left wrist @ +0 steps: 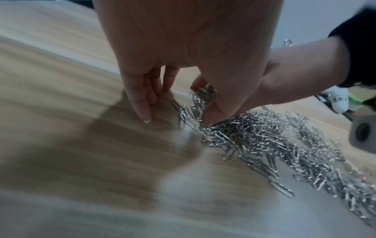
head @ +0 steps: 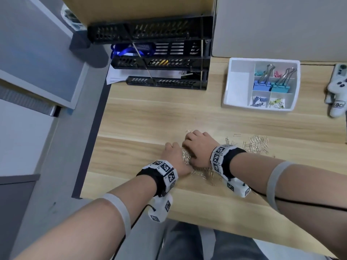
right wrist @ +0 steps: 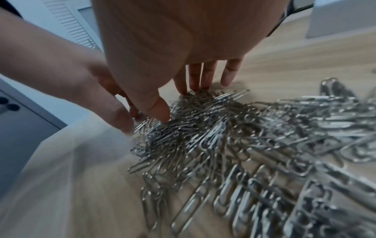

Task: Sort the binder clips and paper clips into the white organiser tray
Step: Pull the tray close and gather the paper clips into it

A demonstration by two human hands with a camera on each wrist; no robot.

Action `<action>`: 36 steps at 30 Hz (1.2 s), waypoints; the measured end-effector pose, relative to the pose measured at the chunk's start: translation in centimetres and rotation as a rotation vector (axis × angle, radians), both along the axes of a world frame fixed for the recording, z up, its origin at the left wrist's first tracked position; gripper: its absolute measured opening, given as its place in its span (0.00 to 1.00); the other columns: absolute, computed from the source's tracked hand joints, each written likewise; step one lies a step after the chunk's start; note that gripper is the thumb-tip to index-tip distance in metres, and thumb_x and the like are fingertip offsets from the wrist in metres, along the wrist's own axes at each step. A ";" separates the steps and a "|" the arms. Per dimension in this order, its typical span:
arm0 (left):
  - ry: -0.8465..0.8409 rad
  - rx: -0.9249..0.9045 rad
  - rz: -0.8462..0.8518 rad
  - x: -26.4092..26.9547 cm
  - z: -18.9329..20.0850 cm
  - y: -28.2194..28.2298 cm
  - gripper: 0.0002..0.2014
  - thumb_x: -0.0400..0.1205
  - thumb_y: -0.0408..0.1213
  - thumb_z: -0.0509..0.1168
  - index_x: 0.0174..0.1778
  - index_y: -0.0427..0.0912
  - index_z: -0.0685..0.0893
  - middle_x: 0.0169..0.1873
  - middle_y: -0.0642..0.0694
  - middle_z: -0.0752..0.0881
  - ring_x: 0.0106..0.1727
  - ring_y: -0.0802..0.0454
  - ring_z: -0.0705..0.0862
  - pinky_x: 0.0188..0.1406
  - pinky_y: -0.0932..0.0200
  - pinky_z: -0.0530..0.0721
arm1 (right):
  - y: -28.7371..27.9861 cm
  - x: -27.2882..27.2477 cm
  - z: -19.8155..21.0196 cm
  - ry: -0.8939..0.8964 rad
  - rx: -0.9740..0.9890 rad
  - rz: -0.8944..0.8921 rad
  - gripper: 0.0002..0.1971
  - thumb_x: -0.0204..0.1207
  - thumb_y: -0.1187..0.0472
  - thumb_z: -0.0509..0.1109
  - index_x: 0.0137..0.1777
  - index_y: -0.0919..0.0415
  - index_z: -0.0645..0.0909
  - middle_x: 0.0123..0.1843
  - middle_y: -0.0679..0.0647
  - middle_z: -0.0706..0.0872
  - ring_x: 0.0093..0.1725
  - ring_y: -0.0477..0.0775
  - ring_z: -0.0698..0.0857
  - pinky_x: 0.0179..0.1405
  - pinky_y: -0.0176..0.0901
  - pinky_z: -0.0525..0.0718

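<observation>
A heap of silver paper clips (head: 186,156) (left wrist: 254,136) (right wrist: 223,136) lies on the wooden desk near its front edge. More of them lie scattered to the right (head: 256,145). My left hand (head: 173,153) (left wrist: 201,104) stands fingers-down at the heap's left side, thumb and a curled finger pinching a bunch of clips. My right hand (head: 197,145) (right wrist: 179,101) touches it from the right, straight fingers on the heap's far edge and thumb pressing its top. The white organiser tray (head: 228,81) sits at the back right. It holds blue (head: 261,85) and teal (head: 280,88) binder clips and small coloured clips.
Black stacked letter trays (head: 165,59) stand at the back of the desk, left of the organiser. A white plush figure (head: 338,98) lies at the right edge. The desk's left edge (head: 101,117) drops off to grey cabinets. Bare wood lies between the heap and the organiser.
</observation>
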State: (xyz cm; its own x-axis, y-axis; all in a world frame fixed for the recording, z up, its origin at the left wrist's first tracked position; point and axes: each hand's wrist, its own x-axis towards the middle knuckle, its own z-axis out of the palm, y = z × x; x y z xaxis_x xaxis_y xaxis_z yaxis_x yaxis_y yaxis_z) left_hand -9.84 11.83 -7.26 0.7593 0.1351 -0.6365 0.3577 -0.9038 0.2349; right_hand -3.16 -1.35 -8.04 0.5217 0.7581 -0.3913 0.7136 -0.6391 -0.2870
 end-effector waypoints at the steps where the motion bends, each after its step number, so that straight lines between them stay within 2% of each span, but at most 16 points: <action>1: 0.023 -0.027 0.002 0.2 0.1 -0.6 0.38 0.64 0.50 0.77 0.64 0.38 0.69 0.58 0.42 0.70 0.57 0.46 0.76 0.53 0.55 0.80 | -0.3 -0.1 0.1 0.005 -0.002 0.010 0.29 0.65 0.44 0.71 0.67 0.50 0.77 0.65 0.50 0.75 0.66 0.55 0.72 0.60 0.52 0.76; 6: 0.094 -0.139 -0.014 1.2 0.5 -3.3 0.34 0.69 0.47 0.75 0.67 0.39 0.70 0.59 0.42 0.74 0.52 0.47 0.78 0.44 0.57 0.79 | -3.5 -0.3 1.0 0.073 -0.023 0.021 0.24 0.66 0.47 0.68 0.64 0.50 0.80 0.62 0.49 0.76 0.62 0.54 0.73 0.57 0.52 0.79; 10: 0.125 -0.201 -0.019 1.7 0.3 -5.1 0.28 0.70 0.41 0.73 0.64 0.41 0.71 0.52 0.44 0.78 0.48 0.49 0.82 0.37 0.55 0.83 | -6.9 -0.2 1.5 0.162 -0.048 -0.020 0.23 0.64 0.47 0.66 0.60 0.51 0.84 0.58 0.48 0.79 0.58 0.53 0.75 0.55 0.52 0.82; 14: 0.053 -0.191 0.060 2.3 0.3 -5.9 0.19 0.73 0.33 0.68 0.58 0.41 0.72 0.49 0.43 0.80 0.47 0.48 0.83 0.42 0.53 0.86 | -10.4 -0.4 2.0 0.192 0.016 -0.132 0.19 0.69 0.50 0.68 0.60 0.50 0.85 0.56 0.47 0.83 0.60 0.51 0.78 0.57 0.49 0.83; 17: -0.077 -0.065 0.149 4.1 0.6 -4.4 0.19 0.73 0.34 0.69 0.60 0.38 0.75 0.55 0.42 0.78 0.53 0.44 0.81 0.52 0.50 0.86 | -12.2 -0.1 2.3 0.126 0.140 -0.307 0.14 0.71 0.54 0.67 0.56 0.50 0.85 0.51 0.44 0.82 0.55 0.48 0.78 0.54 0.48 0.84; 19: -0.103 0.071 0.121 5.5 1.0 -2.9 0.27 0.71 0.40 0.71 0.65 0.37 0.74 0.62 0.40 0.75 0.62 0.41 0.77 0.62 0.45 0.83 | -13.7 0.5 2.2 0.032 0.146 -0.499 0.16 0.74 0.54 0.66 0.61 0.52 0.82 0.56 0.48 0.81 0.59 0.51 0.77 0.58 0.49 0.83; 22: -0.048 0.163 -0.067 6.4 1.2 -1.3 0.34 0.69 0.46 0.72 0.69 0.37 0.72 0.67 0.40 0.70 0.69 0.39 0.69 0.66 0.44 0.78 | -16.3 1.5 2.0 0.025 0.002 -0.834 0.21 0.71 0.53 0.69 0.64 0.54 0.76 0.63 0.55 0.75 0.64 0.58 0.74 0.58 0.54 0.83; 24: -0.018 0.164 -0.208 6.4 1.2 -1.4 0.32 0.70 0.45 0.71 0.69 0.39 0.71 0.67 0.41 0.69 0.69 0.40 0.68 0.66 0.44 0.78 | -17.5 1.7 1.8 0.098 -0.080 -0.937 0.23 0.66 0.55 0.71 0.62 0.54 0.74 0.62 0.57 0.72 0.63 0.59 0.72 0.59 0.57 0.83; 26: -0.032 0.159 -0.290 5.9 1.2 -2.1 0.30 0.69 0.44 0.70 0.67 0.41 0.72 0.64 0.42 0.69 0.66 0.42 0.68 0.65 0.45 0.79 | -17.8 1.4 1.5 0.139 -0.107 -0.925 0.28 0.64 0.57 0.72 0.66 0.54 0.72 0.64 0.58 0.70 0.65 0.60 0.70 0.61 0.57 0.81; 29: -0.072 0.059 -0.369 5.0 1.0 -3.9 0.22 0.69 0.41 0.69 0.59 0.42 0.74 0.57 0.45 0.70 0.61 0.45 0.70 0.62 0.47 0.79 | -17.0 0.4 0.9 0.174 -0.061 -0.815 0.37 0.64 0.59 0.73 0.75 0.54 0.67 0.68 0.57 0.69 0.68 0.59 0.68 0.62 0.54 0.80; 33: -0.040 -0.049 -0.485 3.9 0.6 -6.3 0.23 0.70 0.38 0.70 0.61 0.43 0.75 0.56 0.48 0.71 0.61 0.49 0.71 0.63 0.49 0.80 | -15.7 -1.1 0.6 0.239 0.001 -0.702 0.39 0.65 0.62 0.72 0.78 0.51 0.65 0.70 0.53 0.68 0.70 0.55 0.66 0.65 0.51 0.77; 36: 0.002 -0.081 -0.579 3.6 0.8 -7.3 0.27 0.71 0.38 0.69 0.68 0.43 0.75 0.60 0.47 0.72 0.63 0.49 0.72 0.64 0.50 0.81 | -15.7 -1.8 0.9 0.294 0.005 -0.581 0.36 0.67 0.60 0.71 0.78 0.48 0.68 0.67 0.50 0.70 0.67 0.53 0.69 0.63 0.48 0.78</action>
State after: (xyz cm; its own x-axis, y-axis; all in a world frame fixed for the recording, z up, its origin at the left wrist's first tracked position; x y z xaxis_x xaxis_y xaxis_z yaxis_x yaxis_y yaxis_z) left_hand -6.20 4.51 -6.44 0.6938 -0.3502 -0.6293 -0.1883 -0.9316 0.3109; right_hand -4.99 -17.06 -7.17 0.7189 0.3870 -0.5774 0.1439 -0.8955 -0.4211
